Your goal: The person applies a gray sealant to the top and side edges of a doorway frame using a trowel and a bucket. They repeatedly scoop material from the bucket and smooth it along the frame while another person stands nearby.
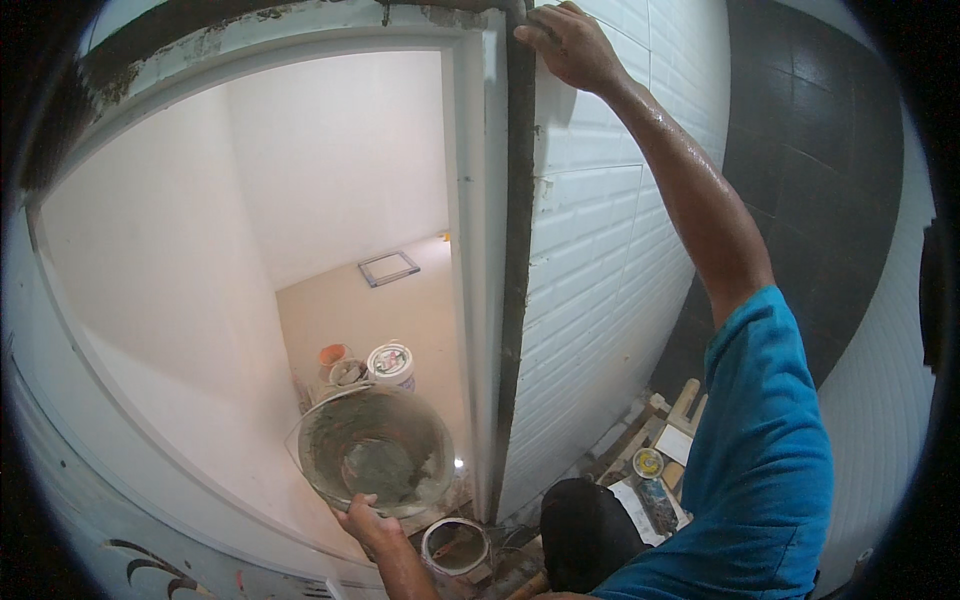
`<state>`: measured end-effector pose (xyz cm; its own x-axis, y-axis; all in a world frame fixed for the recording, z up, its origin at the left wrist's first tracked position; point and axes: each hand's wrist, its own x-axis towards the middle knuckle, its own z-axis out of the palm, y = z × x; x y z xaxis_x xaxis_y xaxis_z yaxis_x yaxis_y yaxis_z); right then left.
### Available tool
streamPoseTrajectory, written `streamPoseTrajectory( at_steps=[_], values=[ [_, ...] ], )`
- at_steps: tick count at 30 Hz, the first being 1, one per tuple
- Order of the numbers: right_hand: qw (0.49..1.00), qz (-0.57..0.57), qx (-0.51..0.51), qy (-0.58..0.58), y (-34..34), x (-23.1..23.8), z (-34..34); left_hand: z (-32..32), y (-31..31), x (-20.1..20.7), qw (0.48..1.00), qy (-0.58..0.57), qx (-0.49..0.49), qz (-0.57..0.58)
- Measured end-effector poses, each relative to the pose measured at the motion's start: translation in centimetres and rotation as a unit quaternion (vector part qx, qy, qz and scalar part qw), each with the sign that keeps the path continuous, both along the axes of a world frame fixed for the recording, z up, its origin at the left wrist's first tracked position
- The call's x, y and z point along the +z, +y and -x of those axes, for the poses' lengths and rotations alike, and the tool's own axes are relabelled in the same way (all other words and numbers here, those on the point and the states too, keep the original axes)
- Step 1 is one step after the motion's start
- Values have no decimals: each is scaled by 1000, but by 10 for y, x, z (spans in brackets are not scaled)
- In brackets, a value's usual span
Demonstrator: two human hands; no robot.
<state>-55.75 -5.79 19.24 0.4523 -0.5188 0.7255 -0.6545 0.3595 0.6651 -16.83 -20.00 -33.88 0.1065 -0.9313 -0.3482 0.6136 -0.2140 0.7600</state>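
My left hand (368, 522) is closed on the near rim of a grey bucket (330, 415), its thumb over the edge. The bucket is tilted toward me, with wet grey mortar at its bottom and smeared along its inner wall. My right arm is stretched up. My right hand (575, 45) is at the top corner of the doorway, its fingers bent against the dark mortar strip (519, 200) between the white door frame (476, 230) and the white tiled wall (590, 230). Whatever those fingers may hold is hidden.
Below the bucket stands a pail (456, 546) with a tool inside. Beyond the doorway are a lidded white tub (391, 365), an orange container (334, 354) and a rectangular frame (389, 268) on the floor. A small yellow tub (648, 463) sits among clutter at lower right.
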Motion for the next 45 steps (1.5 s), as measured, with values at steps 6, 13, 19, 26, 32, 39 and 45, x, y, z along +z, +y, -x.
streamPoseTrajectory(
  at_steps=[6, 13, 19, 26, 32, 39, 45],
  values=[
    [983, 41, -39, -176, 4, 12, -18, -2, 3, 1, 1000, 0, -17, 24],
    [979, 67, -25, -191, 12, 23, -34, -1, 5, 4, 999, 14, -26, -20],
    [981, 143, 60, -115, 32, 8, -27, 1, 6, 4, 999, 35, -12, 20],
    [678, -233, 238, -655, 73, -236, -121, 2, 13, 14, 998, 60, 9, 27],
    [358, -438, 190, -802, 32, -446, -185, -1, 26, 31, 995, 79, 52, 30],
    [280, -438, 145, -842, 54, -481, -181, -16, 8, -9, 1000, 13, 24, -1],
    [575, -455, 3, -680, 108, -466, -150, -15, -14, -14, 988, 145, 59, 9]
  ],
)
